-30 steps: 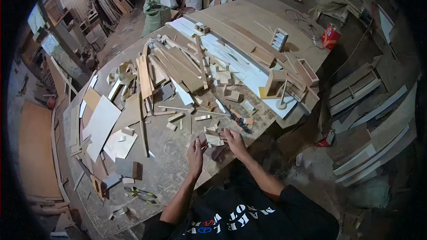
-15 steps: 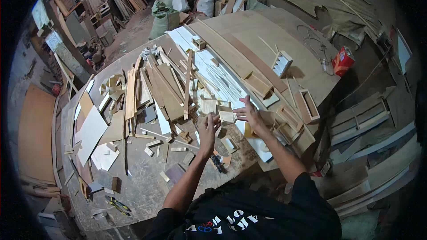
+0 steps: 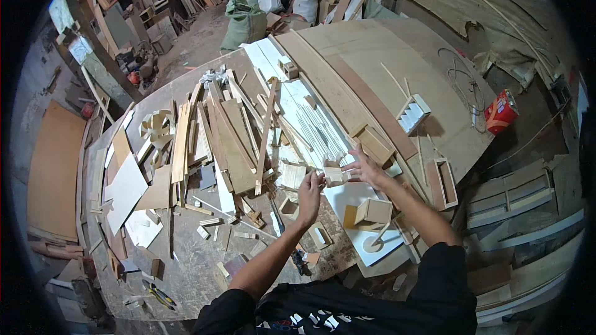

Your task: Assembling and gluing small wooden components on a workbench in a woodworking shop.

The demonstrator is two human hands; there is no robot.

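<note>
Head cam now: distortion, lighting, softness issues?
Head view: fisheye bows the orange-brown panel; corners go black. Head view: small white rack casts a shadow rightward. Head view: wooden piece between left hand and right hand lacks fine detail.

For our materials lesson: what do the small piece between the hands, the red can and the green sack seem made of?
Small piece: probably unfinished wood; pale matte faces.
Red can: likely painted metal; crisp boxy edges.
Green sack: perhaps woven plastic, dull, with slumped folds.
</note>
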